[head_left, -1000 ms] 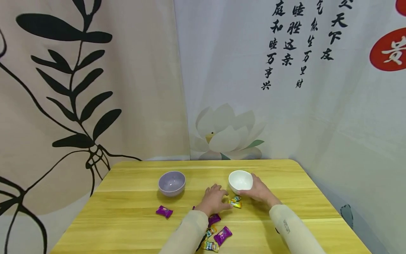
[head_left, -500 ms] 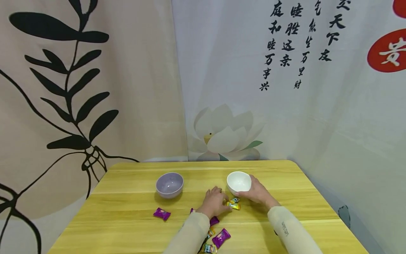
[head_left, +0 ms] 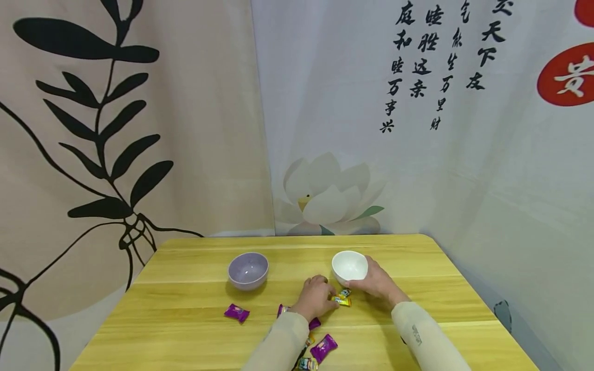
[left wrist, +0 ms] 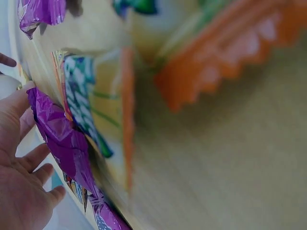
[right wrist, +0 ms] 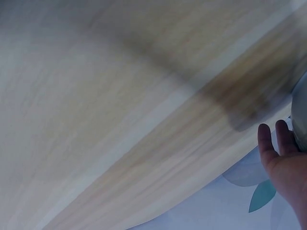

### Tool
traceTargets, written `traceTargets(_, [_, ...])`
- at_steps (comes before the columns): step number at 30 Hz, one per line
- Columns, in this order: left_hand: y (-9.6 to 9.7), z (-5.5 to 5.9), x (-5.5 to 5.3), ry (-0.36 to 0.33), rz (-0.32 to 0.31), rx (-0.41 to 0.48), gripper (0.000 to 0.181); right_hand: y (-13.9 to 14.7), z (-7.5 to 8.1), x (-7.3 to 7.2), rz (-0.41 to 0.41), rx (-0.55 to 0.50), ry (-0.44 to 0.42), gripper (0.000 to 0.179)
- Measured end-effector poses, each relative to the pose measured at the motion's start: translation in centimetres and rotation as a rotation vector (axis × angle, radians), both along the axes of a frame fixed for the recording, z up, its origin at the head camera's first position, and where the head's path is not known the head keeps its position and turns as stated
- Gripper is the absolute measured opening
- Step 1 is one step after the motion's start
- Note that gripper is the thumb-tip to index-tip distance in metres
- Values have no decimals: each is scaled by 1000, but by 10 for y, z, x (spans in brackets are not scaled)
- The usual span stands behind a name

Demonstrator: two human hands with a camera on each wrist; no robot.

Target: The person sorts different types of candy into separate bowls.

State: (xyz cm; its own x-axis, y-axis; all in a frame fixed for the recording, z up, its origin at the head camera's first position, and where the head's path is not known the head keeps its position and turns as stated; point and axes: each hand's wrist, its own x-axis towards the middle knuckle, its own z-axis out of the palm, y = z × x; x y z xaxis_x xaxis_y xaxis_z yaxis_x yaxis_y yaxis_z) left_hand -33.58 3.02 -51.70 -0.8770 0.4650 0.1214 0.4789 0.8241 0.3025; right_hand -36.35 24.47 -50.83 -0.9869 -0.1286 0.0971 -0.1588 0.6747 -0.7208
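Observation:
My right hand (head_left: 376, 281) grips the right side of a white bowl (head_left: 349, 266), thumb low at its front. At the right edge of the right wrist view, fingertips (right wrist: 265, 136) lie beside the bowl's outer wall (right wrist: 300, 115). My left hand (head_left: 315, 299) is just left of the bowl. Its thumb and forefinger are right at the yellow-wrapped candies (head_left: 342, 301) on the table, overlapping their left end. In the left wrist view, the other fingers (left wrist: 36, 158) are loosely spread beyond a purple-wrapped candy (left wrist: 67, 139).
A lilac bowl (head_left: 248, 271) stands left of the white one on the wooden table (head_left: 185, 309). One purple candy (head_left: 237, 313) lies in front of it. More purple candies (head_left: 324, 348) and yellow candies (head_left: 307, 364) lie around my left forearm, partly hidden. A printed cloth (head_left: 218, 129) hangs behind.
My left hand's fingers have drawn in closer around the left end of the yellow candies. The right hand and white bowl keep their place; the head view shifted slightly at first.

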Motion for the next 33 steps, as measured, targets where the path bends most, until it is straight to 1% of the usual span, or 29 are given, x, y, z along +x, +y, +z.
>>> traceTargets(3, [-2,-1,0,16,-6,-7,22,1,0,0,1,3,-1,102])
traceTargets(8, [-12,0,-1,52,-21,-14,20,0,1,-1,-5,22,-6,104])
traceTargets(10, [-17,2,-1,67,-36,3,20,0,1,-1,-6,19,-9,105])
traceTargets(13, [-25,5,-1,59,-38,36,19,0,0,-1,-9,13,-12,105])
traceTargets(17, [-35,10,-1,25,0,72,20,0,-1,-1,-13,18,-14,106])
traceTargets(20, [-40,14,-2,24,22,83,20,1,-1,-1,-12,18,-13,107])
traceTargets(24, [-47,19,-7,38,39,111,22,2,-2,-2,-8,5,-9,106])
traceTargets(28, [-51,25,-14,45,61,185,21,2,-1,-2,-8,3,-2,105])
traceTargets(31, [-52,33,-19,39,77,245,21,1,-1,-2,-11,3,2,105])
traceTargets(33, [-51,38,-22,37,85,268,21,1,-1,-2,-11,2,0,106])
